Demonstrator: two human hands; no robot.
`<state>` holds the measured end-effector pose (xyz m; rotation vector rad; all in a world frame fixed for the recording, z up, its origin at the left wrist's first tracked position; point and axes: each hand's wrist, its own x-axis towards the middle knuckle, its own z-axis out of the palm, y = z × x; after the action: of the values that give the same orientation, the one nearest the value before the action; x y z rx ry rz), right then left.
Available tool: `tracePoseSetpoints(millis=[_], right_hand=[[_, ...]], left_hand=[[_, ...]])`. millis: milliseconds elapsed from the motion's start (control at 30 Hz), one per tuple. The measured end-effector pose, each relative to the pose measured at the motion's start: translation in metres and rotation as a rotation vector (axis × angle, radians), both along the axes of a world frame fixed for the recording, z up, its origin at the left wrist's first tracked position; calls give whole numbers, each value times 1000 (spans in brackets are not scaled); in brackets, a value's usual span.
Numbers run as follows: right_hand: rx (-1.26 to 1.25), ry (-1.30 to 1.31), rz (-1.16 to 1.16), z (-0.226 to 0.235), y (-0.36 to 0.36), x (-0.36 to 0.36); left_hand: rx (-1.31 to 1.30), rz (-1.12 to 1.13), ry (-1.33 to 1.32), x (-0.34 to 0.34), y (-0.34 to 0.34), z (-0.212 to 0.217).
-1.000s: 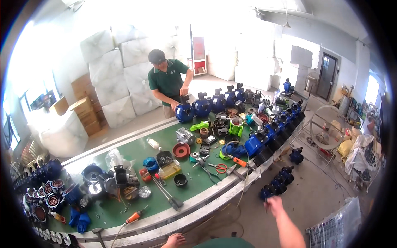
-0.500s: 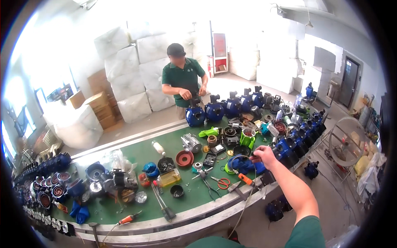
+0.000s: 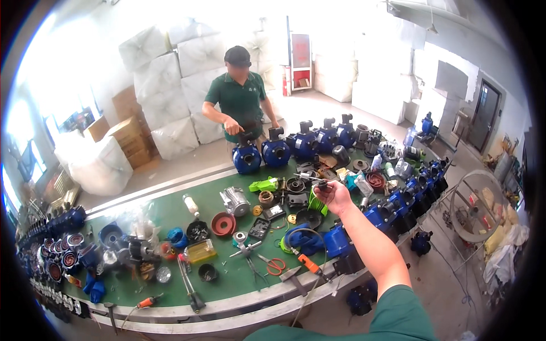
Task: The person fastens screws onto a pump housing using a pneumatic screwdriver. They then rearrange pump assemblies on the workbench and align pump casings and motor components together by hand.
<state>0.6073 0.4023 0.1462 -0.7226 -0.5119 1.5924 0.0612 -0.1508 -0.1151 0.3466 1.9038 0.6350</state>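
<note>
My right hand (image 3: 338,199) reaches over the right half of the bench, its fingers closed around a small dark part (image 3: 323,185) whose exact kind I cannot make out. Just behind the fingers stands a bright green finned motor housing (image 3: 316,203), partly covered by the hand. Under my forearm sits a blue pump (image 3: 338,241), beside a crumpled blue cloth (image 3: 307,242). An orange air tool (image 3: 309,263) with a hose lies toward the front edge, near a hammer (image 3: 294,279) and red-handled scissors (image 3: 276,266). My left hand is out of view.
Across the green bench (image 3: 153,210) a person in a green shirt (image 3: 236,91) touches a blue pump (image 3: 247,159). More blue pumps (image 3: 392,211) line the right edge. A red-brown ring (image 3: 223,224), an oil bottle (image 3: 200,252) and motor parts crowd the middle.
My right hand has moved farther over the bench and to the left, with the dark part now showing in its fingers. The other person's hand has shifted on the pump. The view has shifted slightly.
</note>
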Motion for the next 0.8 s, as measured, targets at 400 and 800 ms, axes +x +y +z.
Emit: tracePoseSetpoints(millis=[400,800], right_hand=[[-125,166,-73,-28,43,37],[-47,95,-93,-30,71,-9]], left_hand=[[-30,-192,64,32,36,9],[-41,-354,94,47,87,9]])
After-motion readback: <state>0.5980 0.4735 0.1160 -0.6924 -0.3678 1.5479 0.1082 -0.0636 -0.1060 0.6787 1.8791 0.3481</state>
